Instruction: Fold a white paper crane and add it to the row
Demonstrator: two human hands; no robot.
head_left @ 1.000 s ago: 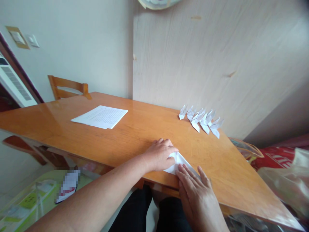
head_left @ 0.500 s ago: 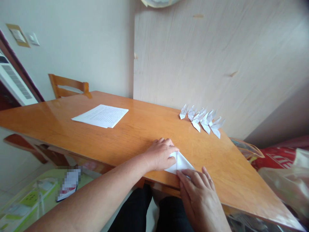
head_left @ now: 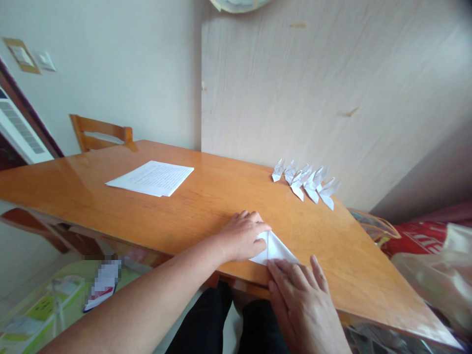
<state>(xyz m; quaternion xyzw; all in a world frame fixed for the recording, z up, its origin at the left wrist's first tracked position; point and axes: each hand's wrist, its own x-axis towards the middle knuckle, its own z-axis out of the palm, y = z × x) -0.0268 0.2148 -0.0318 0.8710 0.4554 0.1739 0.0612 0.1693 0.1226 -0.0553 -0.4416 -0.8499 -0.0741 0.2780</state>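
Note:
A white sheet folded into a triangle [head_left: 276, 250] lies near the front edge of the orange wooden table [head_left: 206, 201]. My left hand [head_left: 243, 235] lies flat on the triangle's left part, fingers together and pressing down. My right hand [head_left: 300, 295] rests with stretched fingers on the triangle's lower right edge, at the table's front edge. Much of the paper is hidden under both hands.
A row of several small folded white paper figures [head_left: 306, 183] stands at the table's far right, by a pale wooden panel [head_left: 313, 83]. A stack of printed sheets [head_left: 151, 178] lies at the far left. A wooden chair [head_left: 101, 133] stands behind; bags [head_left: 431, 260] sit at the right.
My right hand has slid a little toward me and rightward along the triangle's edge, uncovering more of the paper. My left hand has stayed in place.

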